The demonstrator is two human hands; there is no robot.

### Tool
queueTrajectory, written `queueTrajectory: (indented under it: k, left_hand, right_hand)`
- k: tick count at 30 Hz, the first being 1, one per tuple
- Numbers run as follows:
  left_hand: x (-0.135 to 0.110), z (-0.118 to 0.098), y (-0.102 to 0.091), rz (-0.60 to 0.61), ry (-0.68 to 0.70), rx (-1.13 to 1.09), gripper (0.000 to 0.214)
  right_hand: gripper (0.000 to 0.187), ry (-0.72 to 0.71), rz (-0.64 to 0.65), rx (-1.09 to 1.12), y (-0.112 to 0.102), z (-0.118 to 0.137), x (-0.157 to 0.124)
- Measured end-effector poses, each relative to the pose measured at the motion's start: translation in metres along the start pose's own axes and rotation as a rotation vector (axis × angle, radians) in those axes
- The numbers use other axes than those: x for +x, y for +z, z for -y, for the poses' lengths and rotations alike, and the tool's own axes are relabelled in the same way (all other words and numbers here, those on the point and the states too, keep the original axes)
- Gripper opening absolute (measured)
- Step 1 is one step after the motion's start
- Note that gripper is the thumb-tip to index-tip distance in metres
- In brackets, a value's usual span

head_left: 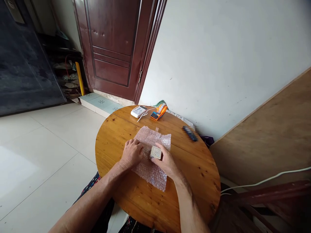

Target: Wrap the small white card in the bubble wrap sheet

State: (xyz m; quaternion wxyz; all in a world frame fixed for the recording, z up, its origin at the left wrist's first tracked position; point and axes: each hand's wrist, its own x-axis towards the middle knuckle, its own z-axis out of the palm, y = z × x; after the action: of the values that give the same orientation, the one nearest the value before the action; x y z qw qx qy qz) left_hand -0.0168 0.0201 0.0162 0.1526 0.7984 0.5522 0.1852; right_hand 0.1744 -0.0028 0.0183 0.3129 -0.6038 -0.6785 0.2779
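Note:
A sheet of clear bubble wrap (155, 137) lies flat in the middle of a round wooden table (194, 168). A small square box (156, 152) with a pale printed lid stands on the sheet. My right hand (165, 161) is closed around the box, fingers on its near and right sides. My left hand (132, 153) rests on the left edge of the bubble wrap, fingers curled and pressing the sheet down just beside the box.
At the table's far edge lie a white device (138, 111) with a cord, an orange tape dispenser (159, 112) and a dark flat object (190, 133). A wooden board (272, 132) leans on the wall at right; a white cable (264, 179) runs below it. A dark door (114, 45) stands behind.

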Motion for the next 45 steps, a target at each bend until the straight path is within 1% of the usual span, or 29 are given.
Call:
queueTrajectory:
  k: [3,5,7,9,12,15,16,21,29,34,36,38,40,42,43,45]
  left_hand:
    - [0.000,0.000,0.002,0.003,0.006,0.016,0.022]
    - [0.000,0.001,0.003,0.001,0.012,0.020,0.022]
    - [0.000,0.001,0.003,0.000,0.016,0.022,0.021]
    - [0.000,0.001,0.004,0.000,0.017,0.029,0.020]
    - [0.000,0.000,0.005,-0.008,0.000,0.039,0.018]
    - [0.000,-0.001,0.006,-0.020,-0.008,0.040,0.019]
    - [0.000,-0.001,0.006,-0.022,-0.003,0.041,0.018]
    - [0.001,0.001,0.008,-0.027,0.006,0.041,0.017]
    - [-0.001,0.001,0.008,-0.039,0.014,0.045,0.017]
    - [0.002,0.002,0.010,-0.025,0.002,0.031,0.018]
    - [0.002,0.001,0.005,-0.015,-0.013,0.000,0.022]
    - [-0.003,-0.001,-0.005,-0.016,0.006,-0.022,0.029]
    - [-0.014,-0.002,-0.019,-0.014,0.093,-0.011,0.034]
    - [-0.030,0.000,-0.032,0.042,0.237,0.037,0.032]
    - [-0.040,0.002,-0.037,0.065,0.282,0.060,0.031]
    - [-0.057,0.008,-0.040,0.105,0.323,0.104,0.035]
  right_hand:
    - [0.047,-0.012,0.010,-0.099,-0.001,0.003,-0.001]
    - [0.041,-0.007,-0.057,-0.136,0.002,0.004,0.001]
    - [0.044,-0.027,-0.155,-0.134,0.007,0.004,0.003]
    - [0.048,-0.076,-0.203,-0.123,0.014,0.003,0.005]
    - [0.054,-0.121,-0.157,-0.131,0.021,-0.001,0.005]
    - [0.064,-0.112,-0.116,-0.090,0.019,-0.006,0.005]
    - [0.064,-0.104,-0.112,-0.074,0.017,-0.007,0.005]
    - [0.051,-0.103,-0.051,-0.051,0.010,-0.011,0.006]
    - [0.052,-0.117,-0.027,-0.003,0.008,-0.007,0.007]
    - [0.052,-0.126,-0.035,-0.030,0.009,-0.007,0.007]
    - [0.050,-0.126,-0.041,-0.052,0.010,-0.009,0.008]
    - [0.048,-0.135,-0.041,-0.063,0.010,-0.010,0.008]
    - [0.050,-0.154,-0.025,-0.058,0.009,-0.010,0.008]
    - [0.058,-0.152,-0.013,-0.041,0.007,-0.010,0.007]
    - [0.063,-0.142,-0.010,-0.028,0.006,-0.011,0.006]
    - [0.069,-0.112,0.000,0.010,0.004,-0.012,0.006]
